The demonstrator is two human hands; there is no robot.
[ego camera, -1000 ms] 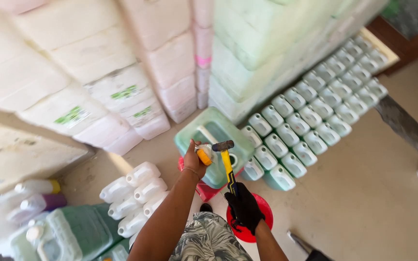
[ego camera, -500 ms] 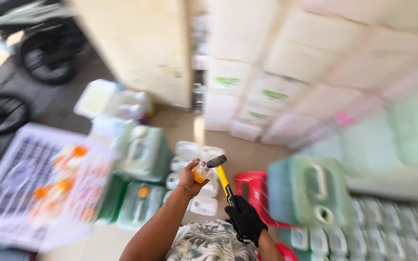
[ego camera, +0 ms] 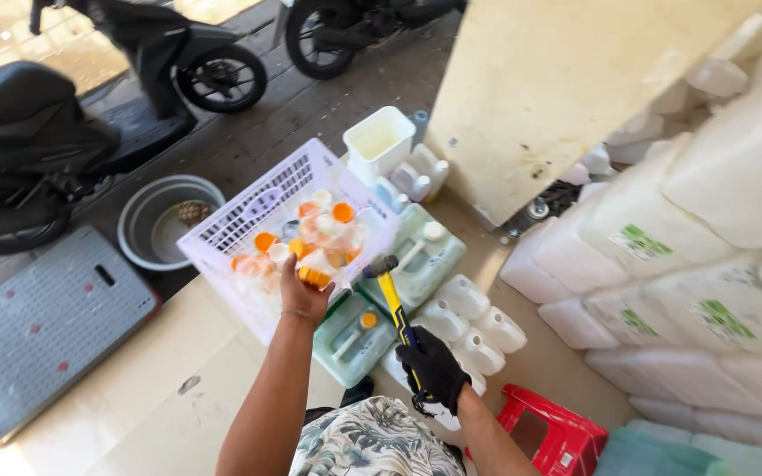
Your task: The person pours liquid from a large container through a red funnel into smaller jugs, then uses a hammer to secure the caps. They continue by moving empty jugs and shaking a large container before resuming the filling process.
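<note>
A wall of stacked white jerrycans [ego camera: 716,220] fills the right side, and two parked scooters [ego camera: 55,115] stand on the paving at the upper left, with a grey perforated board [ego camera: 37,326] lying on the floor below them. Near the middle a white slatted plastic crate [ego camera: 249,211] sits tilted on green jerrycans [ego camera: 421,260], holding a heap of orange and white caps [ego camera: 310,234]; a round grey basin [ego camera: 165,220] lies just beside it on the left. Smaller white bottles [ego camera: 478,330] stand on the floor next to the green cans, and a red stool [ego camera: 553,436] shows at the bottom right. The bare left hand [ego camera: 303,295] reaches into the crate, its fingers closed around an orange cap [ego camera: 314,277] at the crate's near edge. The black-gloved right hand [ego camera: 434,370] is clenched on the yellow handle of a hammer [ego camera: 392,295], whose dark head points up toward the crate.
</note>
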